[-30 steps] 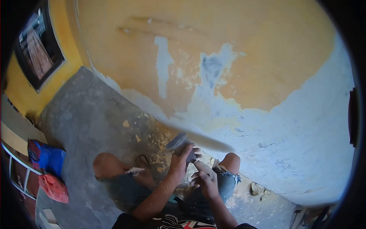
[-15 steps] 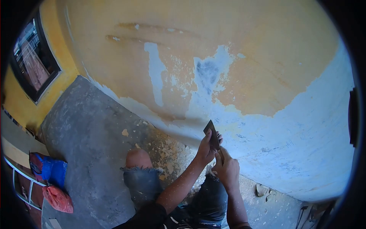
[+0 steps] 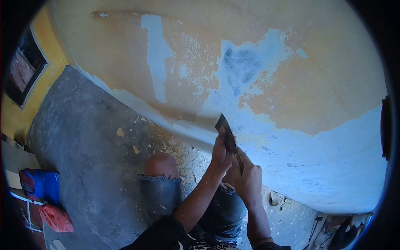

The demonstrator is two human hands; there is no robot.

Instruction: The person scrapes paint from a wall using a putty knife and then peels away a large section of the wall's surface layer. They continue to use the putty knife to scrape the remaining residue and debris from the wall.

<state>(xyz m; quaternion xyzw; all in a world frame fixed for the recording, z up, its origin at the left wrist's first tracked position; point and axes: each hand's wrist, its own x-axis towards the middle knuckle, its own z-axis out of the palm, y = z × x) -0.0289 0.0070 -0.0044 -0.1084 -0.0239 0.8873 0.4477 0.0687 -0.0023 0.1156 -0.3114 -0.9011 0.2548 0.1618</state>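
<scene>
A scraper (image 3: 225, 132) with a wide dark blade points up and to the left in front of the wall. My right hand (image 3: 248, 180) is wrapped round its handle. Along the blade's left side, my left hand (image 3: 219, 155) grips the metal, its thumb lying flat toward the tip and its other fingers mostly hidden behind. Beyond the blade, the wall (image 3: 300, 154) shows a broad pale band low down under peeling yellowish paint (image 3: 321, 83). A dark grey smudge (image 3: 243, 62) marks a bare patch higher up.
Paint flakes (image 3: 120, 132) litter the grey floor (image 3: 89, 137) along the wall's foot. My bare knee (image 3: 161, 166) is close to the wall. At left are a blue bag (image 3: 46, 186), a red plastic bag (image 3: 57, 218) and a dark-framed window (image 3: 26, 68). Long-handled tools (image 3: 314, 228) are at lower right.
My view has shifted closer to the wall and rightward, so the wall patches look larger. Both hands stay on the scraper, which now appears slightly higher and further left.
</scene>
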